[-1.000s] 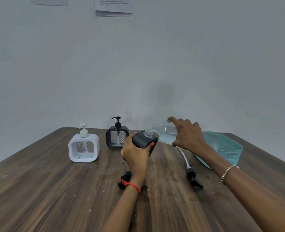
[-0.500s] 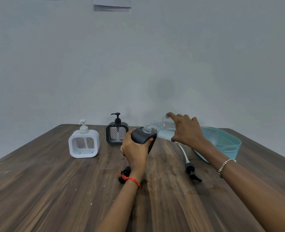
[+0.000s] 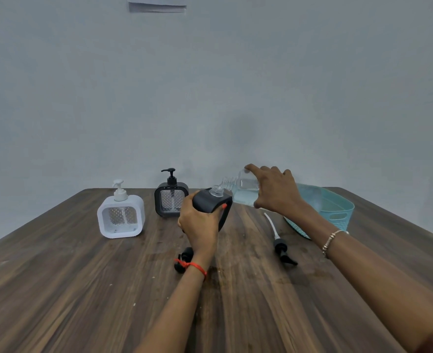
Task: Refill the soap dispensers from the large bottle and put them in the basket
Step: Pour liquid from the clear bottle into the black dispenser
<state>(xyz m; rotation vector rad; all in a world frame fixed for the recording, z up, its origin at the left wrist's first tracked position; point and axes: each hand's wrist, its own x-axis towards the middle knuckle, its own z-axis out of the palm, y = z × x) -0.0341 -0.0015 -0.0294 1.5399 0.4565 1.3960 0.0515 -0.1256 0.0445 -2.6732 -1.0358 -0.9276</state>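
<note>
Tabletop: clear bottle (image 3: 243, 191) over dispenser (image 3: 211, 203).

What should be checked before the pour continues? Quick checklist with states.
1. Left hand firmly holds the open black dispenser: ok.
2. Right hand holds the clear refill bottle tilted: ok.
3. Bottle mouth at the dispenser neck: ok.
4. Fill level inside the black dispenser: cannot tell, body is opaque.
5. Removed pump lying on the table, clear of the pour: ok.
6. Teal basket within reach at right: ok.
</note>
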